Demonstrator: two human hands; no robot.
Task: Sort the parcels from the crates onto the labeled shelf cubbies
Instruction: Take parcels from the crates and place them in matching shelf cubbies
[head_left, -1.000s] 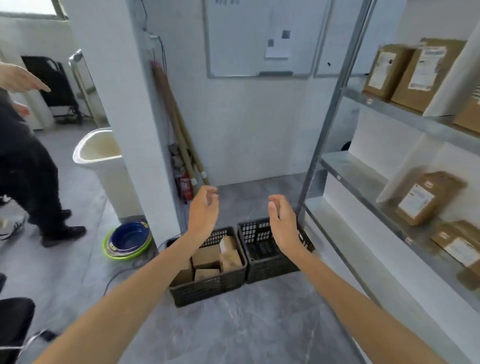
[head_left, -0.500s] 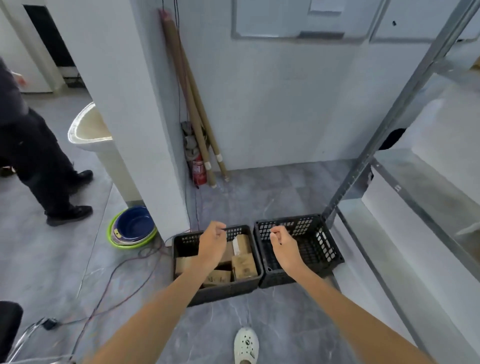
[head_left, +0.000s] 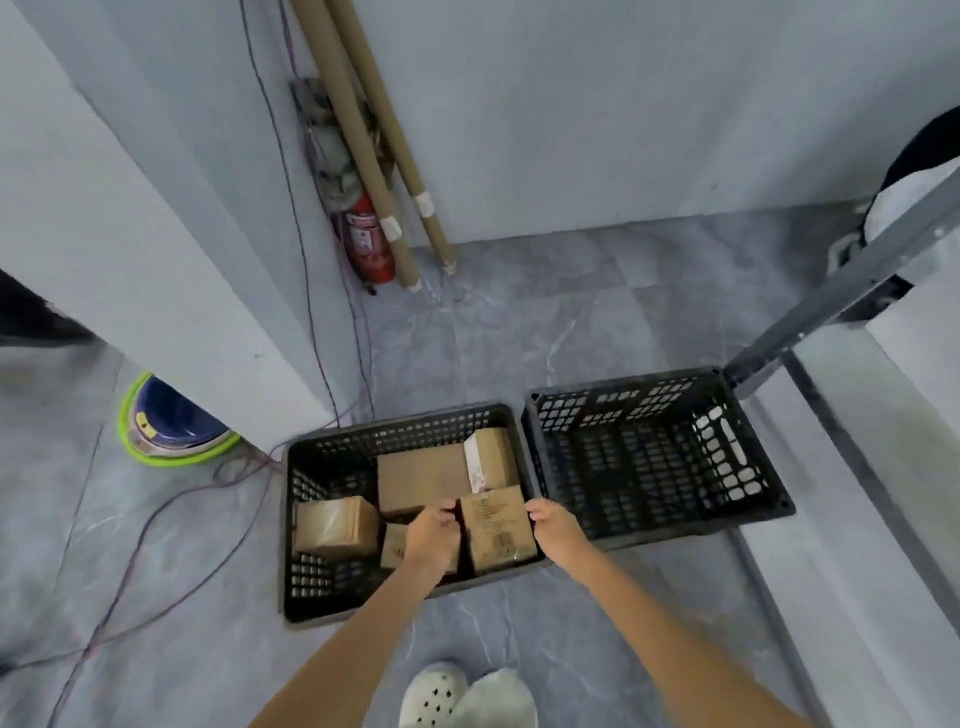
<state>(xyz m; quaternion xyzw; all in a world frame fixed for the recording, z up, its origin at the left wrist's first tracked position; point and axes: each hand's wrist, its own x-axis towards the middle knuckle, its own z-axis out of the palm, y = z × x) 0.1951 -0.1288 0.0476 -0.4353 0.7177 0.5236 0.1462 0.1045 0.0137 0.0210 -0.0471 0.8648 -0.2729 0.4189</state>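
Head view, near to far, asked the supervisor: what has changed?

Inspector: Half a second back, both grips hung above the crates and held nothing. Now the left grip (head_left: 434, 535) and right grip (head_left: 553, 530) are down in the left crate (head_left: 322, 608). Their fingers are curled against opposite sides of one parcel (head_left: 496, 525) at the crate's near right corner. The parcel appears to sit in the crate yet; a lift is not confirmed.

Supervisor: Meaning for the task?

Inspector: In my judgement the pick has begun and shelving is outstanding. Several other parcels (head_left: 335, 525) lie in the same crate. The right crate (head_left: 649, 457) shows none.

Supervisor: Edges and room?

Inspector: The held parcel is tight to the crate's near and right walls, with another close behind it, so straight up looks the clean way out. The shelf post (head_left: 831, 291) stands at the right crate's far right corner and warrants care on the swing right. Cables (head_left: 156, 525) trail over the floor to the left. Beyond the crates the floor (head_left: 571, 322) runs open to the wall, where a fire extinguisher (head_left: 366, 241) and cardboard tubes (head_left: 363, 135) occupy the corner.
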